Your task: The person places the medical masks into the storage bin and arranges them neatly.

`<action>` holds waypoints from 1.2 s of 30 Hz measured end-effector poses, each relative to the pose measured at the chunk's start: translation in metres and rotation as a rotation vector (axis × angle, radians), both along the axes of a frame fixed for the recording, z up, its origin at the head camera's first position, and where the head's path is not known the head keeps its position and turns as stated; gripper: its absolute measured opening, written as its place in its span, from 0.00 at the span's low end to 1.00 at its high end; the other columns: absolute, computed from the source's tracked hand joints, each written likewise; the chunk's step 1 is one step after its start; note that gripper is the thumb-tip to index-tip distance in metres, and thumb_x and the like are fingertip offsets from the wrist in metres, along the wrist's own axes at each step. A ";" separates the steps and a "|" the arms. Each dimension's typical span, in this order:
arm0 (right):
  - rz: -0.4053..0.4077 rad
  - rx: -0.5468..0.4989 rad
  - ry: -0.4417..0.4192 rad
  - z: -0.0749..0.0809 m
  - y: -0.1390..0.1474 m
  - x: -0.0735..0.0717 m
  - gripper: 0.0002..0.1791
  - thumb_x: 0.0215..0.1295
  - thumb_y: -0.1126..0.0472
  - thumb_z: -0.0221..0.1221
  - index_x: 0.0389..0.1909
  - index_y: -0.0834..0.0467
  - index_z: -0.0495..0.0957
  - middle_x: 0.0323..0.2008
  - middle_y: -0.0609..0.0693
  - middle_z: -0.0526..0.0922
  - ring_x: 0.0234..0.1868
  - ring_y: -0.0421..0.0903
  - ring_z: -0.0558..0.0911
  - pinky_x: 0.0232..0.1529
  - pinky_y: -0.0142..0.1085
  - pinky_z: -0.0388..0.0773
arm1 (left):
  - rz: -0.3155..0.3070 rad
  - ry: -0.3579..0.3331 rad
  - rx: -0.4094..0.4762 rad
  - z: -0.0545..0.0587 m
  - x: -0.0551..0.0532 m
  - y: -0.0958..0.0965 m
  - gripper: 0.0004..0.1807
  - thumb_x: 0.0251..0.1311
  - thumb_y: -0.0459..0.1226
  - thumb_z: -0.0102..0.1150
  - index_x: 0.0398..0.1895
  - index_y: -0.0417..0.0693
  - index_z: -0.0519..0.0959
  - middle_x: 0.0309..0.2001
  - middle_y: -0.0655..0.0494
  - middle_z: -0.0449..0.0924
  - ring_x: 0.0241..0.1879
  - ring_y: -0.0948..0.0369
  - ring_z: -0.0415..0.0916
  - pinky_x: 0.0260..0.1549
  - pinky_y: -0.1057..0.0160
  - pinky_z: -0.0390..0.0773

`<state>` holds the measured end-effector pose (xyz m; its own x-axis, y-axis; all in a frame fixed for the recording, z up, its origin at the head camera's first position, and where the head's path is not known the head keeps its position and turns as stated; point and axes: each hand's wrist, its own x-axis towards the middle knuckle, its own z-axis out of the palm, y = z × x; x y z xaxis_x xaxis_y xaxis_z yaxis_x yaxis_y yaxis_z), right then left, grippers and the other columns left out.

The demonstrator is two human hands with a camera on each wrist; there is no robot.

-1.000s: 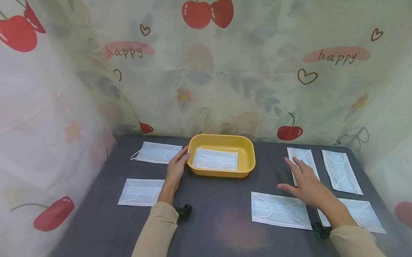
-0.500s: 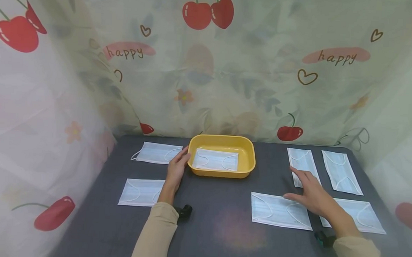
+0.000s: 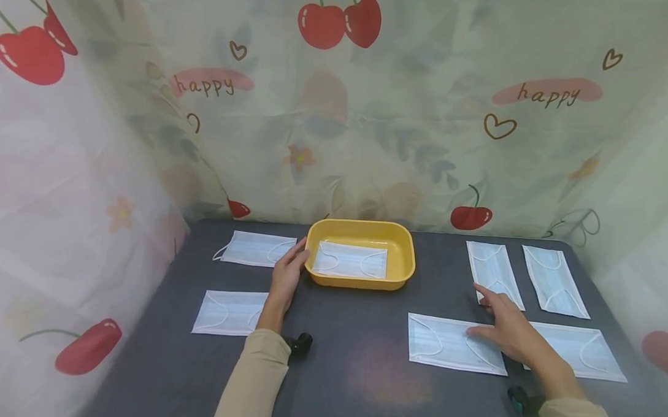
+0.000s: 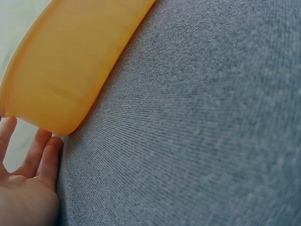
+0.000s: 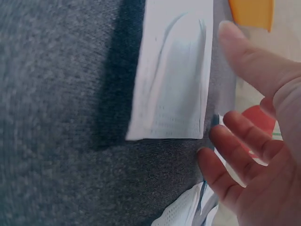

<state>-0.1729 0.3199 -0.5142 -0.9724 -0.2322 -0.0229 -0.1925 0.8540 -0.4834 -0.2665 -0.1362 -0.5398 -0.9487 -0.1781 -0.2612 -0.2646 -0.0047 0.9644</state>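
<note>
A yellow tray (image 3: pixel 388 235) holds one pale blue face mask (image 3: pixel 351 260) lying flat inside. My left hand (image 3: pixel 286 280) touches the tray's left end; in the left wrist view its fingers (image 4: pixel 37 153) reach out straight to the tray's corner. On the right, my right hand (image 3: pixel 509 328) hovers with spread, slightly bent fingers and holds nothing. Below its thumb lies the front mask (image 3: pixel 445 341), seen also as a mask (image 5: pixel 174 84) in the right wrist view. The index fingertip overlaps the lower end of an upright-lying mask (image 3: pixel 492 263).
Further masks lie flat: one at the far right (image 3: pixel 555 280), one at the front right (image 3: pixel 588 352) partly behind my right hand, and two at left, a back mask (image 3: pixel 252 247) and a front mask (image 3: pixel 225 312). A cherry-print curtain (image 3: pixel 370 130) encloses the dark table.
My right hand has drawn back toward me and slightly right, away from the back masks, its fingers less spread. My left hand stays at the tray.
</note>
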 end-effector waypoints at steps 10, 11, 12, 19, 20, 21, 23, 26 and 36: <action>0.001 0.018 -0.076 0.006 0.004 0.004 0.52 0.51 0.59 0.76 0.73 0.68 0.60 0.54 0.67 0.79 0.52 0.62 0.80 0.52 0.59 0.80 | -0.008 0.005 -0.004 -0.002 0.000 0.000 0.24 0.69 0.55 0.57 0.68 0.77 0.74 0.73 0.61 0.70 0.75 0.57 0.64 0.79 0.47 0.58; 0.002 0.022 -0.083 0.006 0.004 0.004 0.51 0.51 0.59 0.76 0.73 0.69 0.61 0.53 0.67 0.80 0.51 0.62 0.80 0.51 0.59 0.80 | -0.008 0.005 -0.003 -0.002 0.000 0.000 0.24 0.69 0.55 0.57 0.68 0.77 0.74 0.73 0.61 0.70 0.75 0.57 0.64 0.79 0.47 0.58; 0.004 0.027 -0.089 0.007 0.005 0.004 0.51 0.51 0.59 0.76 0.73 0.69 0.61 0.52 0.67 0.80 0.50 0.61 0.81 0.51 0.58 0.80 | -0.009 0.006 -0.002 -0.002 0.000 0.000 0.24 0.69 0.55 0.57 0.68 0.76 0.74 0.73 0.61 0.70 0.75 0.57 0.64 0.79 0.47 0.58; 0.008 0.046 -0.123 0.006 0.007 0.002 0.45 0.52 0.59 0.75 0.68 0.70 0.67 0.44 0.59 0.82 0.45 0.53 0.81 0.47 0.52 0.80 | -0.011 0.012 0.000 -0.003 -0.001 -0.001 0.24 0.69 0.55 0.57 0.68 0.76 0.74 0.73 0.60 0.71 0.75 0.57 0.65 0.78 0.47 0.58; 0.007 0.046 -0.124 0.006 0.007 0.002 0.42 0.52 0.59 0.75 0.67 0.69 0.69 0.43 0.57 0.82 0.44 0.51 0.80 0.45 0.50 0.80 | -0.011 0.013 -0.001 -0.003 -0.001 -0.001 0.24 0.69 0.55 0.57 0.68 0.76 0.74 0.73 0.60 0.72 0.75 0.57 0.65 0.78 0.47 0.59; 0.004 0.043 -0.127 0.006 0.008 0.003 0.40 0.53 0.59 0.75 0.65 0.69 0.71 0.42 0.55 0.82 0.42 0.50 0.80 0.44 0.48 0.80 | -0.010 0.013 -0.002 -0.003 -0.001 -0.001 0.24 0.69 0.55 0.57 0.68 0.76 0.74 0.72 0.60 0.72 0.75 0.57 0.65 0.78 0.47 0.59; 0.000 0.039 -0.131 0.006 0.007 0.003 0.34 0.53 0.59 0.75 0.59 0.67 0.75 0.38 0.53 0.81 0.40 0.48 0.78 0.41 0.42 0.78 | -0.008 0.011 -0.005 -0.002 -0.001 -0.001 0.24 0.69 0.56 0.57 0.68 0.77 0.74 0.72 0.60 0.73 0.74 0.57 0.66 0.78 0.47 0.59; -0.006 0.044 -0.138 0.007 0.007 0.004 0.24 0.54 0.58 0.75 0.49 0.63 0.80 0.34 0.48 0.79 0.36 0.44 0.75 0.35 0.35 0.72 | -0.007 0.007 -0.006 -0.002 -0.001 -0.001 0.24 0.68 0.56 0.58 0.67 0.78 0.75 0.70 0.61 0.74 0.74 0.57 0.66 0.78 0.47 0.60; 0.021 0.053 -0.148 0.005 0.008 0.004 0.09 0.58 0.56 0.72 0.31 0.53 0.81 0.28 0.43 0.80 0.31 0.41 0.73 0.32 0.33 0.70 | -0.008 0.004 -0.006 -0.002 -0.002 -0.002 0.24 0.68 0.55 0.58 0.67 0.78 0.75 0.71 0.61 0.73 0.74 0.57 0.66 0.78 0.48 0.59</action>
